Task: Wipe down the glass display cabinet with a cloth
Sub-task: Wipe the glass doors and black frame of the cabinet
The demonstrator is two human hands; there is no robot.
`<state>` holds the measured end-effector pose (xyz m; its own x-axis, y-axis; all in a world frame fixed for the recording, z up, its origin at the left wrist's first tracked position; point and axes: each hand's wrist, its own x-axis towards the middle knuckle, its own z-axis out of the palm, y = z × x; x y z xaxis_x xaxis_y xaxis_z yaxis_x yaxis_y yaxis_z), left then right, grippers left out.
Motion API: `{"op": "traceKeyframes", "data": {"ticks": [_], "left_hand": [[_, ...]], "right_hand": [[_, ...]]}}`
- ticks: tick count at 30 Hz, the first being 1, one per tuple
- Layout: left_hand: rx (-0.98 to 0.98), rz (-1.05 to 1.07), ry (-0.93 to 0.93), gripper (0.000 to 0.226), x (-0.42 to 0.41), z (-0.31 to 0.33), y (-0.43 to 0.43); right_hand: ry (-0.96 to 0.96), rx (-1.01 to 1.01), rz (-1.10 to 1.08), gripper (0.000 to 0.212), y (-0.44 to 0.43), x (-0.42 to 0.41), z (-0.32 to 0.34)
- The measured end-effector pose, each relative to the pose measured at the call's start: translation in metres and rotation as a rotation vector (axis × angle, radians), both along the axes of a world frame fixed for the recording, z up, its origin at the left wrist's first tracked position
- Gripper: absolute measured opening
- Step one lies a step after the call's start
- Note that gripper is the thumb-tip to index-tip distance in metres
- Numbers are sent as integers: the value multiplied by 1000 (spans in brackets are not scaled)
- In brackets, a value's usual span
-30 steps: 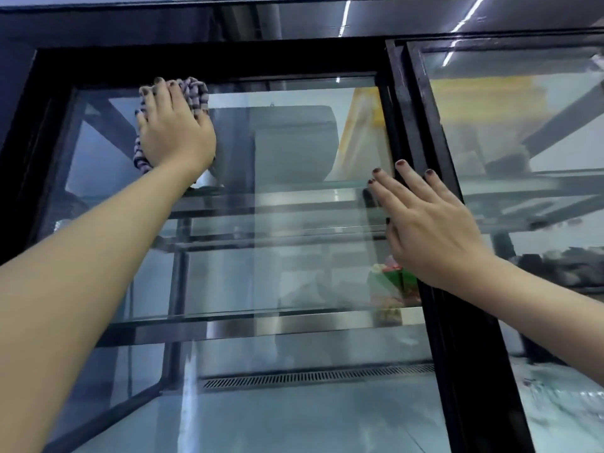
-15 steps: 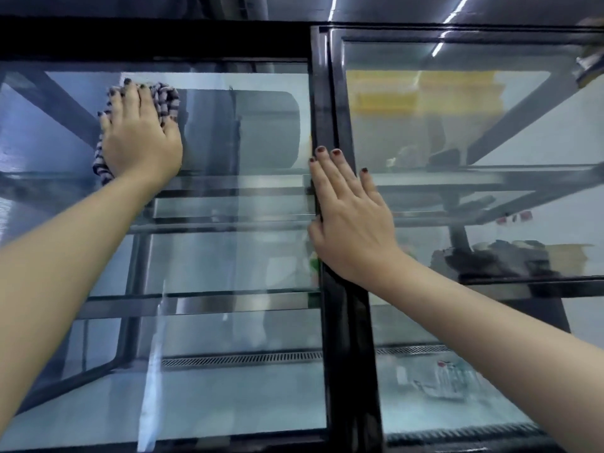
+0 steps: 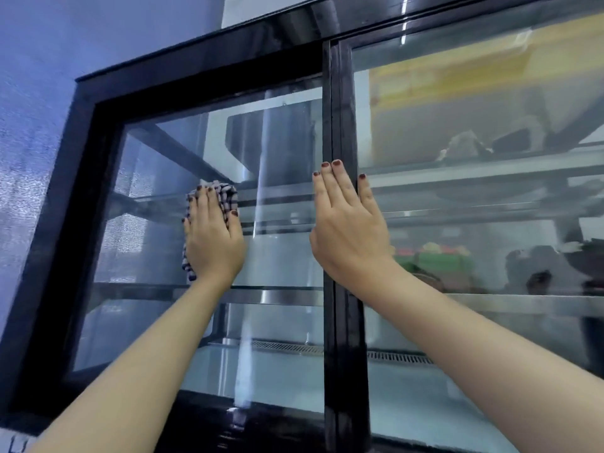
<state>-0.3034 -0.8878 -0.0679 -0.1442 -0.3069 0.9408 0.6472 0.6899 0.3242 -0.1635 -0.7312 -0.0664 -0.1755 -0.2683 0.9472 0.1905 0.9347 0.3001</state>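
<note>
One checked cloth (image 3: 225, 194) is pressed against the left glass pane (image 3: 157, 322) of the display cabinet (image 3: 81, 223), mid-height. It is held flat under the left hand (image 3: 214, 243), fingers straight and close together. The right hand (image 3: 349, 237) is laid on the black centre post (image 3: 340, 338), fingers straight, one slightly apart. Two panes are counted, and two shelves behind the left one. A blurred green item (image 3: 438, 259) is seen on a shelf behind the right pane (image 3: 490, 371). A blue wall (image 3: 29, 125) is noted at left.
</note>
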Motion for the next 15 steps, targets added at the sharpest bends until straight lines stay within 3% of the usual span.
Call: {"op": "traceKeyframes", "data": {"ticks": [10,15], "left_hand": [[17,-51,-180,58,13,-107,7],[-111,-26,-259,78,26,-139,6]], "right_hand": [[-52,-9,-23,57,-5,3,-1],[-43,-11,-24,57,-5,2,-3]]}}
